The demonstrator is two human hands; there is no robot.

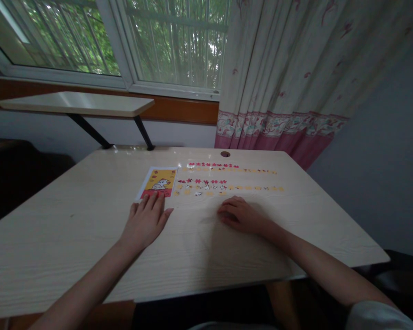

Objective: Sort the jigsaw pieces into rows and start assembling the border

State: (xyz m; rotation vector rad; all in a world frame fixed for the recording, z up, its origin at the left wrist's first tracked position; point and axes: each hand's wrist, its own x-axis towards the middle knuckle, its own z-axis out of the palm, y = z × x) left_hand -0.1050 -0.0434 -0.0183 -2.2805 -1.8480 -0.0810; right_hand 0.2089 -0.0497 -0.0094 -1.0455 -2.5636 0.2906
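My left hand [146, 220] lies flat on the pale wooden table [72, 229], fingers stretched out, with the fingertips touching the red lower edge of a small picture card [159, 180] that shows a white animal on yellow. My right hand [239, 213] rests palm down on the table, its fingers loosely curled and pointing left, and holds nothing. Just beyond it lie rows of small puzzle pieces [227, 178], red, white and yellow, laid out in lines to the right of the card.
A round cable hole [225, 154] sits near the table's far edge. A raised shelf [75, 103] on black legs stands at the back left under the window. A flowered curtain [282, 78] hangs at the back right.
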